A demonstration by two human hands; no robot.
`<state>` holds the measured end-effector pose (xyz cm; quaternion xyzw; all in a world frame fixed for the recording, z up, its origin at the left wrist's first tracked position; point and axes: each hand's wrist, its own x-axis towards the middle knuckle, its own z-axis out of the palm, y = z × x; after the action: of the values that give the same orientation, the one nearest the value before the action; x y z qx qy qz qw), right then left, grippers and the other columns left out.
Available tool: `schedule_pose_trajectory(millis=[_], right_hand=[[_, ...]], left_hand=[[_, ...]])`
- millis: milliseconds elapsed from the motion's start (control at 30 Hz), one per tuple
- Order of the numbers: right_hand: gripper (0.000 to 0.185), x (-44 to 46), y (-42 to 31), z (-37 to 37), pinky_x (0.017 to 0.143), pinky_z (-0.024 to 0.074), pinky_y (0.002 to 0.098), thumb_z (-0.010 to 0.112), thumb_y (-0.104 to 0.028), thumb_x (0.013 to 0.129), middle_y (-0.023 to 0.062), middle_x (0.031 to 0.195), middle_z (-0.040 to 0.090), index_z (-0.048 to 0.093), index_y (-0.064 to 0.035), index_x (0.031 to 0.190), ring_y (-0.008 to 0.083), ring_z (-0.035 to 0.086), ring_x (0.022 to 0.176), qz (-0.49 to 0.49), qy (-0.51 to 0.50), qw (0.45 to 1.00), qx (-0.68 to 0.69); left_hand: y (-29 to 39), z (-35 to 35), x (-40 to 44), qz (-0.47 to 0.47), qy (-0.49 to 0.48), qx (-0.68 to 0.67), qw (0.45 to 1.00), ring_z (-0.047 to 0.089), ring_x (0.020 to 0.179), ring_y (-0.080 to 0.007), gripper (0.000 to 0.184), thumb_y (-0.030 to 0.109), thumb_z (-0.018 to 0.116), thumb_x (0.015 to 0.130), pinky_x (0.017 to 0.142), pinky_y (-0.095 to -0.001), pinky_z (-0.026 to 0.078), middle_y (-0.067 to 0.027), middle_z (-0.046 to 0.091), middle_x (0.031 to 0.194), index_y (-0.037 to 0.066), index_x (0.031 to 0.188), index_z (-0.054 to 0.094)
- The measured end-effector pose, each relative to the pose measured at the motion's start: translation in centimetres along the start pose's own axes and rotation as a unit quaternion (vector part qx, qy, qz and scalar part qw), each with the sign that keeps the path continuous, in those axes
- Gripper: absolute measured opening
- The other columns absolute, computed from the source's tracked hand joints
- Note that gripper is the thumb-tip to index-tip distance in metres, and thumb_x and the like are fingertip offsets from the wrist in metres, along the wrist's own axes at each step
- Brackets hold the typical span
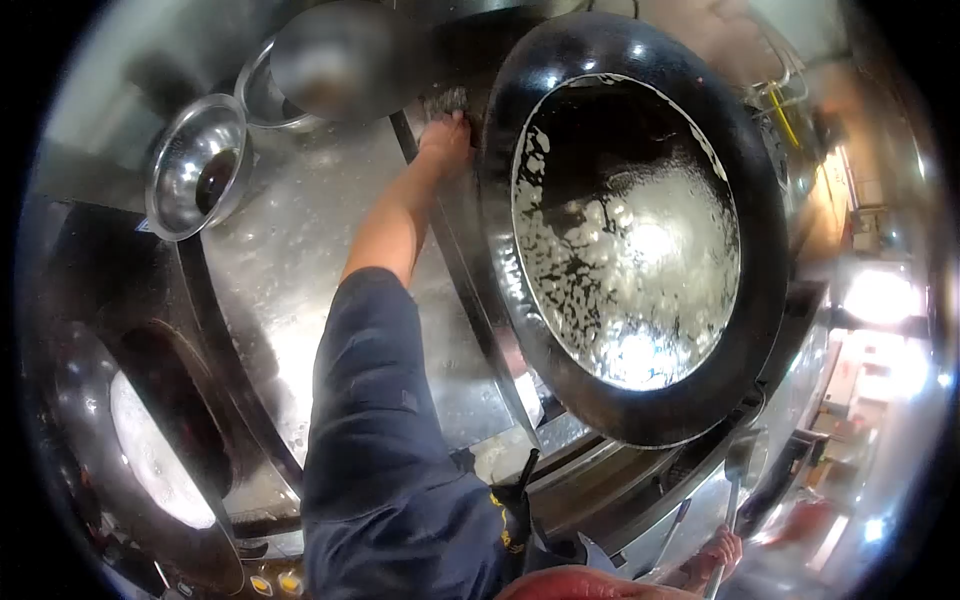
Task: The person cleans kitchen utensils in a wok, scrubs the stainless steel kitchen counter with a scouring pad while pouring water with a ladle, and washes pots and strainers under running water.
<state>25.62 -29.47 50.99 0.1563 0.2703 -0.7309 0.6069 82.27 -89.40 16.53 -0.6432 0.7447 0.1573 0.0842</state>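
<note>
My left arm reaches far across the steel counter, and my left hand [446,142] is at its far end beside the wok. The fingers are closed on a grey, rough-textured scouring pad [445,102], partly hidden by the hand. Just right of it is a large black wok [760,240], holding shiny liquid [650,240] with pale patches on its surface. At the lower right, my right hand [718,556] is wrapped around the long handle of a ladle [745,458]. The ladle's bowl lies near the wok's lower right rim.
A steel bowl [228,168] with dark liquid stands at the upper left, beside another bowl [262,90] and a blurred round shape [345,60]. A second wok [75,400] with whitish contents is at the left. The steel counter [300,260] lies between the woks.
</note>
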Motion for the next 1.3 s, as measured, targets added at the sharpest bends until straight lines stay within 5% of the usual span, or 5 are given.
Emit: schedule_pose_trajectory(millis=[200,367,733,967,1300], right_hand=[[0.014,3.7,1.5,2.2,0.047,0.0429,0.0263,0.039,-0.01,0.101,0.0006,0.065,0.045,0.04,-0.0064,0.087,0.0109,0.048,0.05,-0.029,0.003,1.0,0.012],[0.014,6.2,2.1,1.6,0.047,0.043,0.0262,0.039,-0.009,0.101,0.0005,0.064,0.044,0.04,-0.0066,0.087,0.0109,0.048,0.05,-0.033,-0.007,0.999,0.035],[0.015,8.8,-1.2,-0.9,0.047,0.0432,0.0258,0.038,-0.008,0.1,0.0003,0.064,0.043,0.039,-0.0072,0.085,0.0109,0.048,0.049,-0.005,-0.04,0.995,0.086],[0.015,8.3,-1.7,0.3,0.047,0.0433,0.0256,0.038,-0.007,0.1,0.0001,0.063,0.043,0.039,-0.0076,0.084,0.011,0.049,0.049,-0.024,-0.061,0.995,0.077],[0.014,9.1,-6.7,-3.5,0.046,0.0428,0.0276,0.042,-0.007,0.1,0.003,0.061,0.048,0.043,-0.0055,0.086,0.0137,0.049,0.047,0.013,-0.082,0.985,0.153]], left_hand=[[-0.1,4.3,10.7,-0.012,0.248,-0.01,0.969,0.047,0.139,-0.0248,0.046,0.03,0.051,0.096,0.117,-0.0387,0.034,-0.0148,0.053,0.146,0.012,0.138,0.059],[-2.5,-4.6,6.1,0.083,-0.04,-0.051,0.994,0.054,0.133,-0.0232,0.046,0.032,0.053,0.097,0.11,-0.0401,0.044,-0.0093,0.053,0.148,0.012,0.137,0.059],[0.3,3.2,-3.4,0.121,0.016,0.028,0.992,0.068,0.111,-0.0289,0.027,0.029,0.064,0.085,0.09,-0.0414,0.056,-0.013,0.072,0.117,0.014,0.103,0.078],[-4.3,-4.7,4.8,-0.094,0.039,0.026,0.994,0.069,0.113,-0.0213,0.031,0.03,0.063,0.088,0.088,-0.039,0.057,-0.0046,0.073,0.12,0.016,0.112,0.077],[0.6,3.4,-9.8,0.107,0.034,-0.064,0.992,0.071,0.1,-0.0313,0.017,0.017,0.068,0.081,0.085,-0.0432,0.058,-0.0133,0.074,0.101,0.011,0.094,0.076]])
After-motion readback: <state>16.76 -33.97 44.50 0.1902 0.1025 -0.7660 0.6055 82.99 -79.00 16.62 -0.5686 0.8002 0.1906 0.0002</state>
